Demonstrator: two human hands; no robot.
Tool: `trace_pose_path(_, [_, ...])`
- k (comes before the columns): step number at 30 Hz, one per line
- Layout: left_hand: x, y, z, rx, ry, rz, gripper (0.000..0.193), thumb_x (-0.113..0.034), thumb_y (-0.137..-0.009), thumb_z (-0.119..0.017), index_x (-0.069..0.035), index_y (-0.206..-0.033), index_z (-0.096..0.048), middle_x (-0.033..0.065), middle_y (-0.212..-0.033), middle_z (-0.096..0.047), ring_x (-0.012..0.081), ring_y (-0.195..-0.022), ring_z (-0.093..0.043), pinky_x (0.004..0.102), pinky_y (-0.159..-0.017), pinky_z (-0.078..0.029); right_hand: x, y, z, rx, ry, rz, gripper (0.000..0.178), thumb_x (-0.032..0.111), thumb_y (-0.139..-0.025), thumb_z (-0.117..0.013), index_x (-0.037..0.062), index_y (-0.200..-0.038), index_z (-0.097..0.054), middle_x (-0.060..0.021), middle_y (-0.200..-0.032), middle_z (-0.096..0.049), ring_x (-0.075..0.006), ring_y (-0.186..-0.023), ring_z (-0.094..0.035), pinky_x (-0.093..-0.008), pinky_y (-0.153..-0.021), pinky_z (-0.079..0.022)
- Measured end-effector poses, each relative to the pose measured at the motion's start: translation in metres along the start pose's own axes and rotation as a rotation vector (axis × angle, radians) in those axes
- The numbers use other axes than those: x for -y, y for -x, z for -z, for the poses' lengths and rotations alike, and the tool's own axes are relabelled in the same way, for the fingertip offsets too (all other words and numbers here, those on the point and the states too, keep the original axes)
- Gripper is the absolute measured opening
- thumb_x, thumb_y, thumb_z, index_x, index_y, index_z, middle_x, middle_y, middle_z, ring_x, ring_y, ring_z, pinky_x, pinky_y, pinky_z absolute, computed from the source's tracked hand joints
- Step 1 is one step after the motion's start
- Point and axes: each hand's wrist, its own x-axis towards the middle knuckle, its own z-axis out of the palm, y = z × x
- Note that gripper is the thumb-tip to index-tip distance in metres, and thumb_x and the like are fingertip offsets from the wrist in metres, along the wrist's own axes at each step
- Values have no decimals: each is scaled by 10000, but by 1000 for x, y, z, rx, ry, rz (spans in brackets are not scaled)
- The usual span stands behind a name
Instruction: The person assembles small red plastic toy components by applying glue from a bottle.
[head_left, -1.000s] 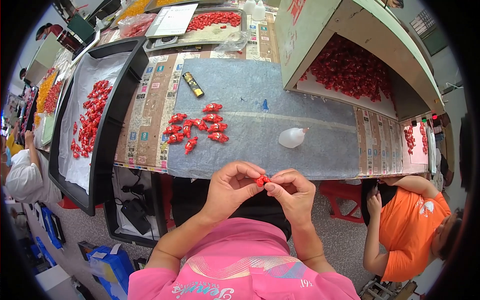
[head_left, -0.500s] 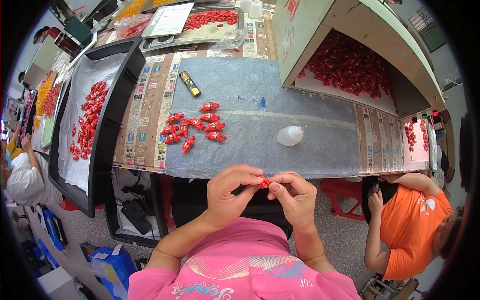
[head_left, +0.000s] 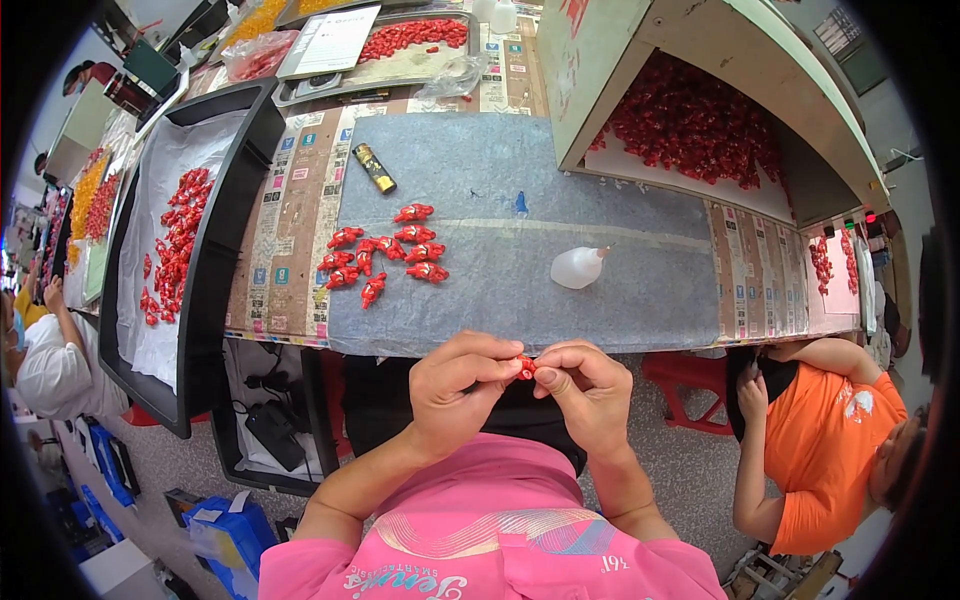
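a small red piece (head_left: 527, 368) is just off the near edge of the grey-blue mat (head_left: 620, 210), pinched between both hands. the left hand (head_left: 460, 385) keeps a narrow grip, thumb and fingertips closed on the piece's left side; the right hand (head_left: 590, 395) has an equally narrow grip on it from the right. on the mat's left half lies a loose group of red figures (head_left: 413, 233), some touching. toward the mat's far left corner rests a black-and-gold lighter (head_left: 374, 168); a white squeeze bottle (head_left: 577, 268) is on the mat's right half. under the mat, the worktop (head_left: 255, 290) is covered in printed paper. left of the mat is a black tray (head_left: 258, 145) of red pieces; past its far edge, a metal tray (head_left: 400, 76) has more. by its far right corner, a pale open-fronted box (head_left: 590, 100) holds a dark red heap (head_left: 690, 125). right of its near right corner is a person in orange (head_left: 820, 450).
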Motion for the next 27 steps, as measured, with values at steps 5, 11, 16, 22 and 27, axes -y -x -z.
trace_pose_path(5, [2,-1,0,0,-25,-37,173,100,-672,-727,-9,-792,-665,124,-909,-677,192,-773,-652,258,-642,-519,-1,0,1,17,-10,-3,69,-9,-844,-642,-51,-897,-634,-120,-910,-614,-127,-685,-610,-225,-604,-514])
trace_pose_path(11, [1,0,0,5,-19,-31,182,100,-672,-729,-11,-802,-667,117,-916,-676,195,-780,-654,261,-656,-523,0,0,1,10,-8,-18,66,-11,-844,-641,-50,-897,-633,-117,-910,-610,-126,-697,-614,-222,-612,-521])
trace_pose_path(16, [-4,0,-2,-3,-43,22,206,101,-668,-732,-14,-825,-666,117,-905,-674,204,-803,-659,266,-684,-529,2,0,2,35,-19,-36,98,19,-865,-629,-47,-938,-626,-94,-917,-598,-121,-725,-617,-221,-636,-524])
trace_pose_path(22, [-6,-1,-1,32,392,292,189,103,-766,-671,-10,-917,-668,112,-1050,-612,172,-931,-626,269,-766,-527,1,-1,5,20,-60,-30,111,20,-851,-648,-43,-939,-623,-108,-924,-605,-132,-737,-628,-226,-637,-535])
trace_pose_path(27, [4,1,6,105,598,395,177,96,-800,-643,-9,-942,-663,110,-1079,-582,161,-968,-601,276,-834,-509,5,-5,9,69,-33,41,119,8,-837,-658,-46,-939,-628,-120,-943,-601,-150,-759,-636,-239,-652,-555])
